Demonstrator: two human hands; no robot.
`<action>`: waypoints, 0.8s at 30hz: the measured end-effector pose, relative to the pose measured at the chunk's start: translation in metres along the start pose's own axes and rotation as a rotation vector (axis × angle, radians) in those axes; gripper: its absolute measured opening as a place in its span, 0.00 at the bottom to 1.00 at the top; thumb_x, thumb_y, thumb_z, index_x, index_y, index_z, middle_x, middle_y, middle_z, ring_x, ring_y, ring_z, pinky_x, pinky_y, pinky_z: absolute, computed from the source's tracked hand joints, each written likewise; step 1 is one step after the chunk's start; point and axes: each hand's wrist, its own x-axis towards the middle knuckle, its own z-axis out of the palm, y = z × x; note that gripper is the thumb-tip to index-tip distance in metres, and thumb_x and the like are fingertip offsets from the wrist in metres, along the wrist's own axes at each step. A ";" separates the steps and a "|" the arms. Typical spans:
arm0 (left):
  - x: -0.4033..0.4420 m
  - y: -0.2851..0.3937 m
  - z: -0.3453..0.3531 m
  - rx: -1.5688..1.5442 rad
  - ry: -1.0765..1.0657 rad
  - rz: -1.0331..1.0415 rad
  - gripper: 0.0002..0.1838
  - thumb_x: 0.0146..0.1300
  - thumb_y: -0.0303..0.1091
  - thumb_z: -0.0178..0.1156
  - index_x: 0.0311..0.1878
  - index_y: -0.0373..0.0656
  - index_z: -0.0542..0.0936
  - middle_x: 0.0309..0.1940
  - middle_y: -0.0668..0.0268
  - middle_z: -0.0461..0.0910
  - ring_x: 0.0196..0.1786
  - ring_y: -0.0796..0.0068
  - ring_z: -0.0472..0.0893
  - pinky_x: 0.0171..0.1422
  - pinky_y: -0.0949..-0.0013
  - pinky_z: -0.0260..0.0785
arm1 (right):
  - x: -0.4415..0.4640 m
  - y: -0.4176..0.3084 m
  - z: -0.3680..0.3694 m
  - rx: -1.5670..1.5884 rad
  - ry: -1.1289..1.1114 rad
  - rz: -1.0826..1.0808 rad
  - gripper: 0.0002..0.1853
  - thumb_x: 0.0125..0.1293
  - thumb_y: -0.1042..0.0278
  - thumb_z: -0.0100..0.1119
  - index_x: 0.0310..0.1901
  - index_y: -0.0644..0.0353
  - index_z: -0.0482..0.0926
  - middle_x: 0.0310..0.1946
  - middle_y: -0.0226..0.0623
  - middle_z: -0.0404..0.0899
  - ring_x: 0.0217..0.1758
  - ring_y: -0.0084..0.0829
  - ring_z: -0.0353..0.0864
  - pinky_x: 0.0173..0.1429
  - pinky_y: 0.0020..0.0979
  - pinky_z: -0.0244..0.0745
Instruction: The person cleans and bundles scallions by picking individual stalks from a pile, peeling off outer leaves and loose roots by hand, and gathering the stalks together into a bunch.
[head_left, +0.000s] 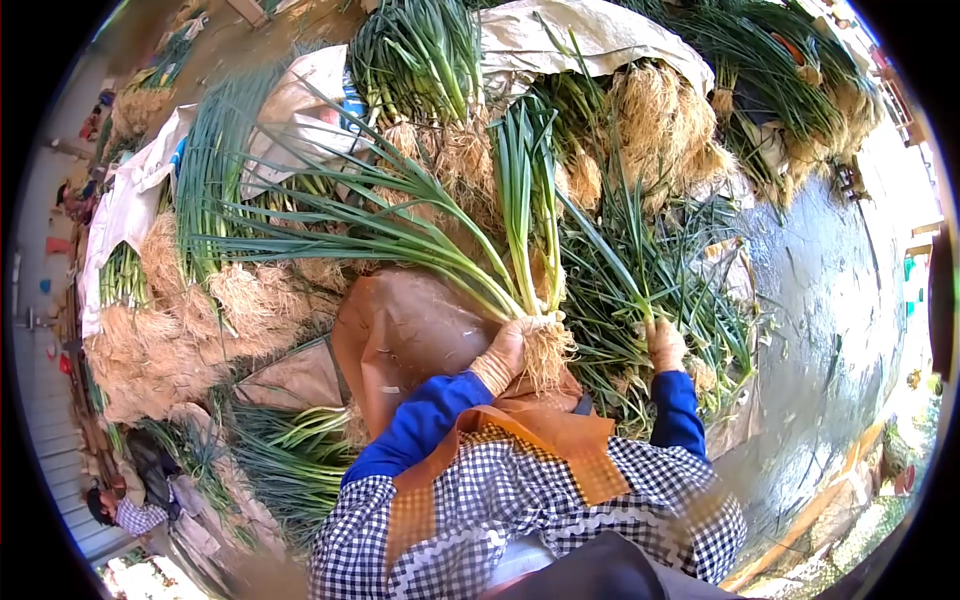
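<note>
1. A bunch of long green onions (520, 230) is gripped low by the left hand (508, 347), its fingers closed around the pale stems just above the shaggy roots (547, 362); by that hold, it appears, the bases are kept together while the leaves fan outward.
2. A slim green stalk (612, 262) is pinched near its lower end by the right hand (666, 345), over a heap of loose greens (600, 340); tangling is presumably avoided by its being held apart from the bunch.
3. The bunch is held above a brown apron (400, 320), by which clothing is probably shielded from soil.
4. Other bundles (205, 220) are laid with roots toward the worker, likely for easy reach, beside pale sacking (600, 30).
</note>
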 end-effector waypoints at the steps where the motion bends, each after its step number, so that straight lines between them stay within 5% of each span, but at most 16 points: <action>1: 0.000 -0.001 0.000 -0.025 0.025 0.003 0.17 0.52 0.23 0.56 0.47 0.40 0.71 0.41 0.54 0.78 0.41 0.60 0.79 0.47 0.53 0.75 | 0.002 -0.010 -0.009 0.003 0.148 -0.111 0.16 0.65 0.53 0.48 0.39 0.58 0.77 0.29 0.45 0.79 0.35 0.43 0.79 0.38 0.41 0.73; 2: 0.001 -0.001 0.000 -0.026 -0.005 0.028 0.16 0.52 0.23 0.56 0.47 0.39 0.72 0.41 0.54 0.77 0.41 0.60 0.79 0.48 0.51 0.74 | 0.006 -0.028 -0.013 0.005 0.294 -0.227 0.16 0.65 0.55 0.48 0.44 0.58 0.76 0.30 0.46 0.79 0.37 0.42 0.80 0.40 0.40 0.73; 4: 0.009 -0.004 -0.014 -0.037 -0.106 0.051 0.17 0.52 0.23 0.55 0.47 0.39 0.71 0.40 0.54 0.77 0.40 0.60 0.79 0.50 0.52 0.73 | 0.011 -0.097 -0.032 0.548 0.128 -0.522 0.19 0.66 0.58 0.48 0.55 0.58 0.71 0.26 0.38 0.78 0.32 0.32 0.79 0.37 0.34 0.73; 6: 0.000 0.004 0.000 -0.026 -0.125 0.045 0.16 0.52 0.26 0.56 0.47 0.35 0.72 0.40 0.54 0.78 0.41 0.60 0.79 0.51 0.54 0.73 | 0.010 -0.152 -0.050 1.268 -0.537 -0.585 0.23 0.67 0.64 0.48 0.63 0.58 0.64 0.25 0.28 0.76 0.27 0.20 0.75 0.31 0.24 0.70; 9: -0.017 0.008 0.014 0.002 0.001 -0.004 0.16 0.53 0.31 0.56 0.43 0.30 0.74 0.36 0.53 0.79 0.38 0.60 0.79 0.48 0.58 0.74 | 0.010 -0.175 -0.040 1.548 -1.056 -0.473 0.27 0.65 0.70 0.49 0.66 0.56 0.59 0.28 0.24 0.74 0.27 0.14 0.69 0.26 0.14 0.60; 12: -0.013 0.012 -0.003 -0.026 -0.023 -0.091 0.16 0.53 0.31 0.55 0.43 0.29 0.74 0.34 0.53 0.79 0.35 0.59 0.80 0.45 0.58 0.75 | 0.006 -0.161 -0.039 1.131 -1.086 -0.616 0.20 0.63 0.68 0.50 0.58 0.57 0.69 0.32 0.24 0.75 0.32 0.15 0.71 0.27 0.19 0.62; 14: -0.014 0.013 -0.003 -0.036 0.035 -0.137 0.16 0.53 0.30 0.55 0.42 0.29 0.74 0.31 0.54 0.79 0.32 0.60 0.80 0.39 0.58 0.76 | -0.009 -0.149 -0.037 0.577 -0.183 -0.998 0.08 0.57 0.66 0.52 0.38 0.57 0.75 0.22 0.39 0.78 0.24 0.35 0.78 0.25 0.34 0.69; 16: -0.010 0.014 -0.005 -0.042 0.043 -0.099 0.17 0.54 0.29 0.53 0.45 0.28 0.73 0.30 0.53 0.79 0.30 0.62 0.79 0.38 0.58 0.76 | -0.032 -0.137 -0.062 0.126 -0.103 -1.133 0.06 0.55 0.65 0.51 0.28 0.57 0.74 0.18 0.42 0.75 0.22 0.43 0.77 0.26 0.41 0.71; 18: -0.011 0.019 -0.002 -0.084 -0.160 -0.164 0.27 0.51 0.30 0.56 0.55 0.27 0.68 0.35 0.52 0.79 0.30 0.65 0.78 0.39 0.60 0.75 | -0.051 -0.108 -0.048 -0.161 -0.266 -1.189 0.05 0.53 0.65 0.49 0.25 0.56 0.70 0.16 0.35 0.73 0.20 0.38 0.76 0.24 0.38 0.70; 20: -0.025 0.024 0.024 -0.053 -0.269 -0.099 0.35 0.49 0.30 0.58 0.62 0.30 0.62 0.42 0.52 0.77 0.34 0.67 0.77 0.40 0.63 0.75 | -0.052 -0.069 -0.034 -0.542 -0.657 -0.765 0.13 0.57 0.56 0.50 0.36 0.54 0.79 0.29 0.38 0.81 0.33 0.38 0.82 0.33 0.38 0.74; 21: -0.028 0.025 0.023 -0.035 -0.285 -0.097 0.36 0.48 0.30 0.58 0.63 0.31 0.61 0.45 0.53 0.76 0.36 0.68 0.77 0.41 0.65 0.74 | -0.029 -0.012 0.007 -0.639 -0.655 -0.523 0.17 0.59 0.49 0.51 0.41 0.50 0.81 0.34 0.36 0.82 0.39 0.38 0.82 0.40 0.38 0.75; 22: -0.029 0.026 0.023 -0.018 -0.306 -0.094 0.37 0.48 0.30 0.59 0.64 0.32 0.61 0.47 0.54 0.75 0.38 0.69 0.76 0.42 0.66 0.74 | -0.020 0.034 0.009 -0.958 -0.698 -0.565 0.20 0.56 0.45 0.55 0.44 0.46 0.82 0.37 0.34 0.82 0.43 0.36 0.81 0.47 0.37 0.73; 23: -0.028 0.026 0.013 -0.010 -0.300 -0.112 0.42 0.46 0.30 0.60 0.67 0.35 0.55 0.47 0.57 0.73 0.38 0.71 0.73 0.43 0.68 0.72 | -0.012 0.081 0.038 -0.636 -0.499 -0.464 0.21 0.58 0.48 0.53 0.50 0.47 0.79 0.49 0.36 0.78 0.46 0.36 0.80 0.45 0.35 0.75; 24: -0.016 0.022 -0.006 -0.027 -0.315 -0.122 0.42 0.44 0.30 0.62 0.65 0.36 0.58 0.43 0.59 0.74 0.39 0.71 0.72 0.43 0.68 0.71 | 0.007 0.075 0.037 -0.572 -0.697 -0.440 0.21 0.58 0.48 0.53 0.51 0.47 0.78 0.45 0.37 0.80 0.46 0.34 0.80 0.48 0.35 0.74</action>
